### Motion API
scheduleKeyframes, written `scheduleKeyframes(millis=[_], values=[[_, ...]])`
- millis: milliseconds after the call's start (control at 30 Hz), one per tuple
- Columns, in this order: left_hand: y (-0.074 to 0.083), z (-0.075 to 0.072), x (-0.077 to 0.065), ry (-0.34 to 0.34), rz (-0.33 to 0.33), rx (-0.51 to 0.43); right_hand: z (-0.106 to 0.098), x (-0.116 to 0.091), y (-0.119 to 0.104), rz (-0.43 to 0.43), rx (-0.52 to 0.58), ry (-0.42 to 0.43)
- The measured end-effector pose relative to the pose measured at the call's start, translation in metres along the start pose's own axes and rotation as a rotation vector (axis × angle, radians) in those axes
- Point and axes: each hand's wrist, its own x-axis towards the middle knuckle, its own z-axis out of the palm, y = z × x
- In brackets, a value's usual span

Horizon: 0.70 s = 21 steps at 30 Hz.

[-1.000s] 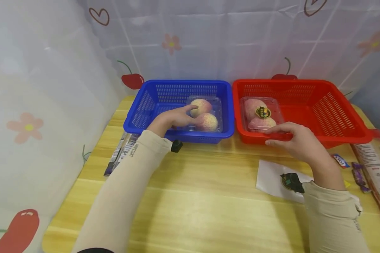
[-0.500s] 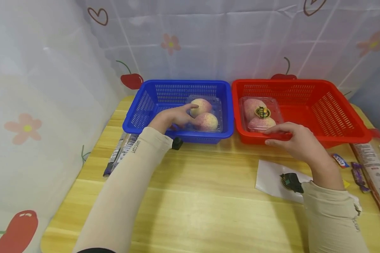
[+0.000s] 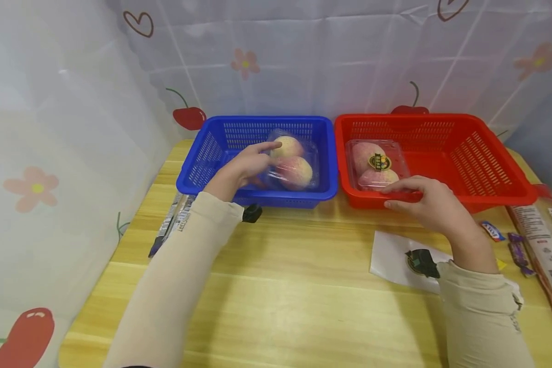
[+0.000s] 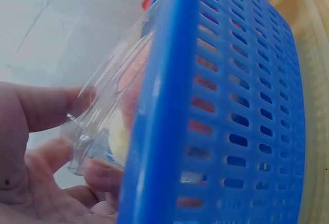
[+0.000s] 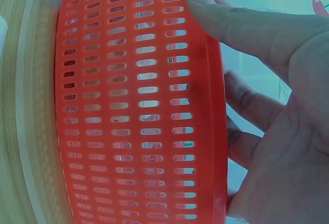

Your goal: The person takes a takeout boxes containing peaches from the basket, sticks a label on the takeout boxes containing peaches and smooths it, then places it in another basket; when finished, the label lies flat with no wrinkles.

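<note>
In the head view, my left hand holds the side of a clear plastic box of two peaches inside the blue basket. That box sits tilted, its near-hand side raised. The left wrist view has thumb and fingers on either side of the box edge, just past the blue rim. My right hand grips the front rim of the red basket. Its thumb lies outside the rim in the right wrist view, with the fingers behind. A second peach box, with a round label, rests at the red basket's left end.
Both baskets stand side by side on a wooden table against a printed curtain. A white sheet lies under the right forearm. Small wrapped sweets and a long food packet are at the right; another packet is at the left.
My left hand has raised slightly and tilted the peach box in the blue basket, shifting it a little left. The right hand stays at the red rim.
</note>
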Motion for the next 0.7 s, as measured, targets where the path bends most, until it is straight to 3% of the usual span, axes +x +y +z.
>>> scheduleKeyframes(millis=[167,400,700], values=[[0.002,-0.006,-0.016,0.072,0.110,-0.106,-0.001,0.000,-0.001,-0.004,-0.009,-0.003],[-0.003,-0.013,-0.057,0.144,0.420,-0.228,-0.001,-0.001,0.001,-0.050,-0.016,0.019],[-0.034,0.002,-0.115,0.031,0.806,-0.458,-0.003,-0.004,0.003,-0.075,-0.022,0.027]])
